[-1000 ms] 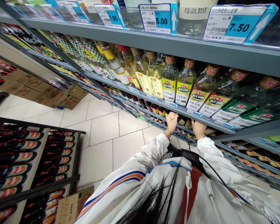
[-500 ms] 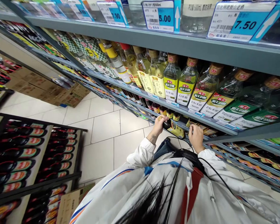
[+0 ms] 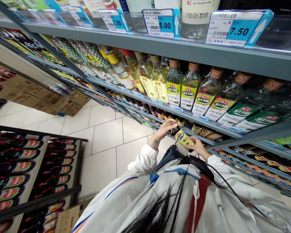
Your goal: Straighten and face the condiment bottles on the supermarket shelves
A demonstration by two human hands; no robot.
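Observation:
Between my hands is a dark vinegar bottle (image 3: 183,137) with a yellow label, tilted in front of the lower shelves. My left hand (image 3: 167,128) is closed around its neck end. At the other end, the base, my right hand (image 3: 196,145) grips it with thumb and fingers. Just above on the shelf stand clear vinegar bottles (image 3: 189,92) with brown caps. Small yellow-labelled jars (image 3: 181,121) sit on the shelf right behind the bottle.
A grey shelf edge with price tags (image 3: 161,24) runs across the top. To the left, a rack (image 3: 81,161) holds rows of dark bottles. Cardboard boxes (image 3: 36,97) are stacked farther off on the tiled floor (image 3: 104,136). A black cord (image 3: 223,181) crosses my jacket.
My right hand, apart from the bottle before, now grips its base. The bottle has come up and turned so its label shows. The view has shifted slightly.

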